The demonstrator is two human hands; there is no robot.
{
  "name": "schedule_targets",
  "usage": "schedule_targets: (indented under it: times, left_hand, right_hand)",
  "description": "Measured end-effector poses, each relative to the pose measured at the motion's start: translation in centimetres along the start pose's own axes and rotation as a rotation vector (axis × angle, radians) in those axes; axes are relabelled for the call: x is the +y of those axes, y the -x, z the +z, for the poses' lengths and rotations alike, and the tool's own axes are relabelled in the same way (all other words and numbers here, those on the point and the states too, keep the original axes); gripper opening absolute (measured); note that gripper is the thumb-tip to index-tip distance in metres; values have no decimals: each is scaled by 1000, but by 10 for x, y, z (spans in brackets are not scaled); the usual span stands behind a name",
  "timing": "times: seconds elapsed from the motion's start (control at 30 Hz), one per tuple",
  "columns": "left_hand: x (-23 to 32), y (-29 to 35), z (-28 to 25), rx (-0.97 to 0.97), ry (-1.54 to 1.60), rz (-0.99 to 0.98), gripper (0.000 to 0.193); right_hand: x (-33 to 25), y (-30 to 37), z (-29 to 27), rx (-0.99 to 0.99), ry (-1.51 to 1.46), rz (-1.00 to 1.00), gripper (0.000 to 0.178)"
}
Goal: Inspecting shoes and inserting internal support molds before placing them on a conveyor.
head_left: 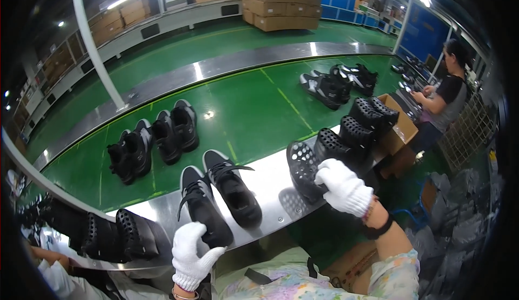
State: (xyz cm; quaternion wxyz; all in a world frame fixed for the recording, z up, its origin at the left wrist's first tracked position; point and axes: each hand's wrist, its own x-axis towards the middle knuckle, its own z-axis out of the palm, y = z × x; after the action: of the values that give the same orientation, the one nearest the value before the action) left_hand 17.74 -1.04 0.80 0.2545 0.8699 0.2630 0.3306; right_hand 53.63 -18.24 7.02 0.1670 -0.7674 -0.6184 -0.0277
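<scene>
Two black-and-grey lace-up sneakers stand side by side on the metal ledge: the left sneaker (200,205) and the right sneaker (232,189), toes pointing away from me. My left hand (192,251), in a white knitted glove, is at the heel of the left sneaker, thumb and fingers apart. Whether it touches the shoe I cannot tell. To the right, my right hand (343,186), also gloved, grips the near edge of a black perforated shoe-shaped piece (304,165). Its fingertips are partly hidden. Several similar black perforated pieces (331,144) stand in a row beyond it.
A green conveyor belt (243,105) runs along the ledge, carrying sneakers (175,129) at left and more sneakers (324,86) farther right. More perforated pieces (132,235) sit at lower left. An open carton (400,124) and a co-worker (446,97) are at right; a person's arm shows lower left.
</scene>
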Motion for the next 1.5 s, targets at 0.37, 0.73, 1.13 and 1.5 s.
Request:
schedule_targets:
  times: [0.37, 0.73, 1.13, 1.5]
  left_hand:
    - [34, -47, 5, 55, 1377, -514, 67]
    - [55, -66, 37, 103, 865, -558, 56]
    - [1, -129, 87, -215, -653, -142, 13]
    - [29, -119, 65, -384, -311, -86, 22]
  right_hand:
    - [-153, -28, 24, -22, -664, -594, 41]
    - [-157, -15, 62, 380, -939, 72, 56]
    - [-94, 3, 16, 81, -614, 85, 46]
    - [-115, -53, 38, -271, -215, 16, 44]
